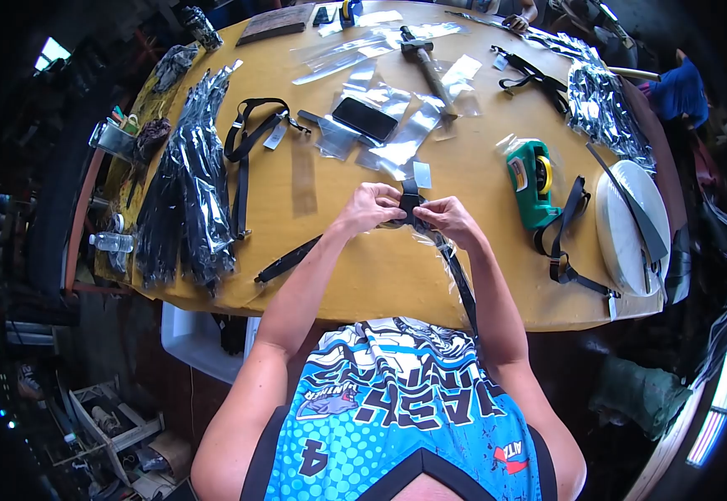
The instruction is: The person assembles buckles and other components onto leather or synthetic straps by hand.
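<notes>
Both my hands meet over the table in front of my chest, pinching a black webbing strap (410, 200) between them. My left hand (372, 207) is closed on the strap's left side, my right hand (448, 219) on its right side. A white tag (422, 174) sticks out just beyond my fingers. One strap end (288, 260) lies out to the left under my forearm; another part (460, 280) runs down over the table edge toward me. Some clear plastic shows under my right hand. My fingers hide the strap's middle.
A phone (365, 119) lies on clear plastic sleeves, with a hammer (428, 71) beyond. Bagged black straps (192, 167) are piled left. A green tape dispenser (530, 184) and a white round disc (626, 234) stand right. Another person's hand (516, 22) rests at the far edge.
</notes>
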Motion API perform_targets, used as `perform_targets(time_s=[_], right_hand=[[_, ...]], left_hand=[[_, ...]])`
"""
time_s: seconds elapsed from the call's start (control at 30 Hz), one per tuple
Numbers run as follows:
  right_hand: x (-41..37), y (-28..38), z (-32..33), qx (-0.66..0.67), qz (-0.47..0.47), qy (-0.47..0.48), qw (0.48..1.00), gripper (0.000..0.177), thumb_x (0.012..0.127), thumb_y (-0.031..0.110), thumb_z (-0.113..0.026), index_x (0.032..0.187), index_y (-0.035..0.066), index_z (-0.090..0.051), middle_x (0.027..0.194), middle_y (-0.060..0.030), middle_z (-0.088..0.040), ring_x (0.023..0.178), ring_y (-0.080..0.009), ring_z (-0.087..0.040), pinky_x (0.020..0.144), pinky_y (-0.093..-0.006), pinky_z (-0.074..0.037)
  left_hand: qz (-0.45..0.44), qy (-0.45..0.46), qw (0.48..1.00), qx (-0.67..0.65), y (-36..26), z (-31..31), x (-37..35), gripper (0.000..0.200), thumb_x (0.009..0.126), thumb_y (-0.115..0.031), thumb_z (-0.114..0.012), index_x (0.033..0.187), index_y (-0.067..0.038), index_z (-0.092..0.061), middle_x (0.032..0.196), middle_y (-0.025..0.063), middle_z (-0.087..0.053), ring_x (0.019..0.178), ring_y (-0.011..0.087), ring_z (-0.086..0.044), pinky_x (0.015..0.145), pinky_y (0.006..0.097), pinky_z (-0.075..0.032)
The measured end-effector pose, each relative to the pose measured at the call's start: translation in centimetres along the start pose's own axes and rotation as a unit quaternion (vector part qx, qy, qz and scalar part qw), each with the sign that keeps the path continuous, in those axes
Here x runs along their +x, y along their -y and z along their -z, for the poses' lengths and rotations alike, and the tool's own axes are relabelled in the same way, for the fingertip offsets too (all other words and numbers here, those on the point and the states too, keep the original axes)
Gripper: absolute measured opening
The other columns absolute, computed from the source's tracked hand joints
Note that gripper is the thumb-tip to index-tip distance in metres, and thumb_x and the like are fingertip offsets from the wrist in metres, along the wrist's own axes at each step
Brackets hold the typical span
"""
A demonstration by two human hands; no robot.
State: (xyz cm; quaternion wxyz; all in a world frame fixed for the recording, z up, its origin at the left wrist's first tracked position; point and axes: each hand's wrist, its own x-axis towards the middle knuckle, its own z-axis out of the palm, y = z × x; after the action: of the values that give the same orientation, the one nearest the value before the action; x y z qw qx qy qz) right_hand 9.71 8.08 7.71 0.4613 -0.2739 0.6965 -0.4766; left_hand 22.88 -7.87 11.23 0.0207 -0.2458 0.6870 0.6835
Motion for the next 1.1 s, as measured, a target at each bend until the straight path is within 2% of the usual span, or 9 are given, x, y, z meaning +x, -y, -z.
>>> perform_targets(time_s=[0.13,0.23,0.3,0.33,0.4,0.53,0.6,0.73,1.1], right_hand=[[-0.7,0.6,-0.2,0.028,0.023,-0.009,0.999,0.029,0.083,0.026,-0.065,0.093,-0.001,-0.068,0.068,0.0022,-0.061,0.059,-0.0038,-0.049,0.053,-0.0218,-0.040],[-0.9,0.6,0.0,0.043,0.037,-0.001,0.998,0.028,0.084,0.024,-0.064,0.094,-0.002,-0.067,0.071,0.0008,-0.063,0.062,-0.0043,-0.052,0.056,-0.0212,-0.043],[-1.3,0.9,0.0,0.077,0.033,-0.001,0.996,0.027,0.085,0.022,-0.063,0.096,-0.003,-0.066,0.073,0.0003,-0.063,0.063,-0.0041,-0.053,0.057,-0.0203,-0.043],[-1.3,0.8,-0.1,0.077,0.033,0.000,0.996,0.027,0.085,0.022,-0.063,0.096,-0.003,-0.066,0.073,0.0003,-0.063,0.063,-0.0041,-0.053,0.057,-0.0203,-0.043],[-1.2,0.6,-0.2,0.097,0.040,0.002,0.994,0.027,0.085,0.021,-0.062,0.096,-0.004,-0.066,0.074,-0.0001,-0.063,0.064,-0.0041,-0.054,0.058,-0.0194,-0.044],[-1.1,0.6,-0.3,0.097,0.031,0.018,0.995,0.028,0.084,0.023,-0.063,0.094,-0.003,-0.066,0.074,0.0003,-0.063,0.064,-0.0041,-0.053,0.057,-0.0204,-0.043],[-1.1,0.6,-0.2,0.021,0.031,0.003,0.999,0.029,0.084,0.025,-0.064,0.094,-0.003,-0.066,0.073,0.0004,-0.062,0.063,-0.0045,-0.052,0.056,-0.0217,-0.043],[-1.2,0.7,-0.2,-0.007,0.030,0.005,1.000,0.030,0.083,0.026,-0.065,0.094,-0.002,-0.067,0.071,0.0003,-0.062,0.063,-0.0047,-0.051,0.056,-0.0227,-0.042],[-1.6,0.9,-1.0,0.135,0.006,0.012,0.991,0.026,0.084,0.022,-0.063,0.093,-0.002,-0.066,0.075,-0.0010,-0.063,0.064,-0.0057,-0.055,0.059,-0.0207,-0.045]], left_hand=[[-0.009,-0.007,1.000,-0.018,-0.2,-0.2,-0.5,0.033,0.073,-0.002,-0.070,0.103,0.004,-0.058,0.085,0.0117,-0.066,0.077,0.0134,-0.063,0.068,0.0238,-0.052],[-0.059,-0.006,0.998,-0.038,0.8,0.3,-0.6,0.035,0.073,-0.006,-0.072,0.104,0.003,-0.058,0.085,0.0107,-0.066,0.078,0.0130,-0.063,0.070,0.0239,-0.052],[-0.066,0.012,0.994,0.087,1.2,0.8,-1.0,0.033,0.073,-0.011,-0.073,0.101,0.003,-0.060,0.086,0.0091,-0.066,0.078,0.0117,-0.062,0.070,0.0230,-0.050],[-0.065,0.011,0.994,0.087,1.3,0.7,-1.1,0.033,0.073,-0.011,-0.073,0.101,0.003,-0.060,0.086,0.0091,-0.066,0.078,0.0117,-0.062,0.070,0.0230,-0.050],[0.006,0.019,0.999,0.047,1.2,0.5,-1.4,0.030,0.074,-0.016,-0.073,0.095,0.002,-0.063,0.084,0.0072,-0.066,0.075,0.0101,-0.062,0.068,0.0219,-0.049],[-0.009,-0.002,0.997,0.074,0.8,0.0,-1.3,0.028,0.075,-0.019,-0.073,0.091,0.002,-0.064,0.082,0.0063,-0.066,0.073,0.0095,-0.061,0.065,0.0211,-0.048],[-0.004,-0.010,0.998,0.067,0.9,0.0,-1.2,0.028,0.074,-0.020,-0.073,0.091,0.001,-0.064,0.080,0.0047,-0.066,0.069,0.0079,-0.060,0.062,0.0199,-0.046],[0.011,-0.013,0.997,0.075,0.3,-0.3,-1.4,0.030,0.074,-0.021,-0.074,0.091,0.000,-0.065,0.080,0.0034,-0.066,0.068,0.0065,-0.058,0.059,0.0188,-0.044],[0.030,0.009,0.998,0.054,0.3,0.0,-1.5,0.032,0.073,-0.024,-0.075,0.093,-0.001,-0.064,0.081,0.0027,-0.065,0.067,0.0058,-0.057,0.056,0.0185,-0.043]])
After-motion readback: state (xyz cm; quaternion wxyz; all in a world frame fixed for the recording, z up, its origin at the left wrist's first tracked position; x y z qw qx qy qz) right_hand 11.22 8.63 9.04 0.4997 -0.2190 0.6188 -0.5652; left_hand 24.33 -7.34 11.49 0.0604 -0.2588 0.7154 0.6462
